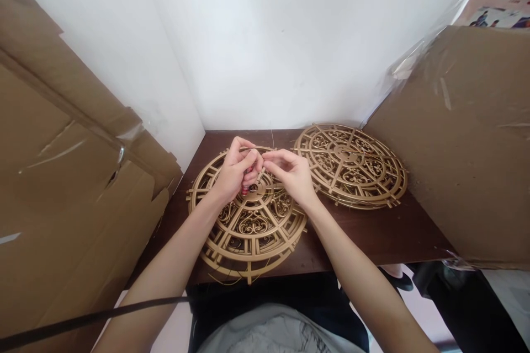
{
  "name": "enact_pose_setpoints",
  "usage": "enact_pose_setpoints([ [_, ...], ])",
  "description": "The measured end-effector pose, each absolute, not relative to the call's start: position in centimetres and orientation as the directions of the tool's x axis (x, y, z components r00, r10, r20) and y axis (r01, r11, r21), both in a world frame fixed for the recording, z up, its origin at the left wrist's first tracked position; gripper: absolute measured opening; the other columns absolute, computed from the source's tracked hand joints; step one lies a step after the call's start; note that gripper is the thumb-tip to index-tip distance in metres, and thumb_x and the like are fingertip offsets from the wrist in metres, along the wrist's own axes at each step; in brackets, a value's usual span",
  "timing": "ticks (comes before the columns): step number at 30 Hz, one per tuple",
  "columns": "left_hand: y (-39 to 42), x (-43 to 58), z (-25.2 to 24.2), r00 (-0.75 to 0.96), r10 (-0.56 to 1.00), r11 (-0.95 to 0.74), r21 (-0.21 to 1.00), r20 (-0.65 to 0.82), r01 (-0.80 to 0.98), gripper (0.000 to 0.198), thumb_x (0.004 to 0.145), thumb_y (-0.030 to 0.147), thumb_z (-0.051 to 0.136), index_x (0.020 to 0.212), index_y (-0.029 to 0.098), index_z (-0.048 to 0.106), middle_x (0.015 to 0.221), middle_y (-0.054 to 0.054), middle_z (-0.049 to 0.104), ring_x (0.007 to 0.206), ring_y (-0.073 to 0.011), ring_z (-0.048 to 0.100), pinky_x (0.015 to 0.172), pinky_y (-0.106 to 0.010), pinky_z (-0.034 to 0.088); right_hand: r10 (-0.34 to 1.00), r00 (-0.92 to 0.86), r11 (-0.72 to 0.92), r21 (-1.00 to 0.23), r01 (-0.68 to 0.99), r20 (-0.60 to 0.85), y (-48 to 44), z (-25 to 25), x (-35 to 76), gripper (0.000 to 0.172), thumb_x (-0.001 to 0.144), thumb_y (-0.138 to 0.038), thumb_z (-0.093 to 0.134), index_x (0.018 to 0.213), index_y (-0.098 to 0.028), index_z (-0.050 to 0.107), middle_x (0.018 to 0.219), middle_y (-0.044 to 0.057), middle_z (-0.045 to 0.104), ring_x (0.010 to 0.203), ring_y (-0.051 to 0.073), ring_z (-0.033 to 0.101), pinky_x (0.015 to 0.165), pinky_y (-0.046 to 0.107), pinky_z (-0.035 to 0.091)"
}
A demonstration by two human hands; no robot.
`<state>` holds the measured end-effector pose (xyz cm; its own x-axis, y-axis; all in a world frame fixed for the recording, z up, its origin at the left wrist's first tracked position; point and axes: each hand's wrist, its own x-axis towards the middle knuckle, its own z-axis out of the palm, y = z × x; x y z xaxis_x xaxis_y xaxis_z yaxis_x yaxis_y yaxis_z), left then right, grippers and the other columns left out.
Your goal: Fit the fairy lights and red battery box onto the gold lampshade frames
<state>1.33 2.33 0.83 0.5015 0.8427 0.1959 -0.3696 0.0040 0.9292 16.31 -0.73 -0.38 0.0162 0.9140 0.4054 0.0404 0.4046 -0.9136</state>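
Note:
Two stacks of round gold filigree discs lie on a dark brown table [372, 237]. The near stack [250, 226] sits right in front of me, and both hands work above its hub. My left hand [236, 174] is closed in a pinch, with a small red piece [245, 190] showing under its fingers. My right hand [290, 174] is also pinched, fingertips meeting the left hand's, on a thin thread [272, 138] that runs upward. The far stack [351, 165] lies to the right, touched by neither hand.
Large cardboard sheets lean at the left [62, 176] and right [467, 149] of the table. A white wall corner [269, 38] closes the back. A dark strap [83, 320] crosses the lower left. My lap lies under the table's front edge.

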Motion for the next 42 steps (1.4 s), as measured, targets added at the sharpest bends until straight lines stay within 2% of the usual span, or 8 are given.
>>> enact_pose_setpoints([
  [6, 2.3, 1.4, 0.9, 0.501, 0.844, 0.005, 0.93, 0.192, -0.366, 0.016, 0.088, 0.026, 0.053, 0.092, 0.024, 0.038, 0.063, 0.007, 0.055, 0.037, -0.0017, 0.031, 0.034, -0.011, 0.024, 0.91, 0.045, 0.407, -0.909, 0.086, 0.412, -0.7, -0.4, 16.4, 0.01, 0.078, -0.022, 0.067, 0.086, -0.019, 0.072, 0.082, 0.003, 0.069, 0.074, 0.016, 0.064, 0.073, 0.03, 0.052],
  [11, 2.4, 1.3, 0.9, 0.502, 0.842, -0.001, 0.931, 0.198, -0.364, 0.017, 0.088, 0.026, 0.054, 0.093, 0.024, 0.037, 0.063, 0.007, 0.055, 0.037, -0.0013, 0.031, 0.034, -0.011, 0.024, 0.898, -0.001, 0.438, -0.892, 0.114, 0.44, -0.7, -0.5, 16.5, 0.013, 0.078, -0.02, 0.066, 0.09, -0.019, 0.071, 0.083, 0.003, 0.068, 0.075, 0.015, 0.063, 0.072, 0.029, 0.052],
  [19, 2.1, 1.4, 1.1, 0.503, 0.843, 0.003, 0.932, 0.193, -0.363, 0.016, 0.088, 0.026, 0.052, 0.091, 0.024, 0.037, 0.063, 0.007, 0.055, 0.038, -0.0024, 0.033, 0.035, -0.011, 0.026, 0.821, 0.07, 0.519, -0.791, 0.323, 0.567, -1.0, -0.4, 16.3, 0.01, 0.082, -0.018, 0.061, 0.085, -0.021, 0.069, 0.081, 0.001, 0.066, 0.071, 0.014, 0.059, 0.07, 0.028, 0.05],
  [29, 2.0, 1.4, 1.1, 0.526, 0.835, 0.053, 0.928, 0.162, -0.369, 0.018, 0.086, 0.028, 0.055, 0.089, 0.024, 0.037, 0.064, 0.006, 0.057, 0.038, -0.0029, 0.033, 0.035, -0.011, 0.025, 0.804, 0.08, 0.52, -0.762, 0.386, 0.589, -1.3, -0.2, 16.1, 0.009, 0.084, -0.019, 0.055, 0.08, -0.02, 0.064, 0.078, 0.001, 0.064, 0.07, 0.015, 0.057, 0.068, 0.029, 0.047],
  [34, 2.1, 1.4, 1.2, 0.534, 0.831, 0.077, 0.92, 0.153, -0.385, 0.016, 0.087, 0.027, 0.053, 0.089, 0.025, 0.037, 0.063, 0.006, 0.057, 0.038, -0.0028, 0.033, 0.035, -0.011, 0.025, 0.781, 0.106, 0.552, -0.759, 0.345, 0.616, -1.5, 0.0, 15.9, 0.009, 0.084, -0.017, 0.055, 0.081, -0.02, 0.063, 0.079, 0.001, 0.063, 0.071, 0.015, 0.056, 0.068, 0.029, 0.046],
  [42, 2.6, 1.1, 1.1, 0.421, 0.901, 0.118, 0.875, 0.104, -0.47, 0.015, 0.086, 0.022, 0.053, 0.085, 0.023, 0.038, 0.062, 0.005, 0.057, 0.036, -0.002, 0.031, 0.034, -0.01, 0.022, 0.707, 0.175, 0.595, -0.71, 0.375, 0.685, -1.8, -0.1, 15.6, 0.008, 0.084, -0.02, 0.057, 0.079, -0.023, 0.062, 0.08, 0.002, 0.062, 0.075, 0.017, 0.054, 0.073, 0.034, 0.046],
])
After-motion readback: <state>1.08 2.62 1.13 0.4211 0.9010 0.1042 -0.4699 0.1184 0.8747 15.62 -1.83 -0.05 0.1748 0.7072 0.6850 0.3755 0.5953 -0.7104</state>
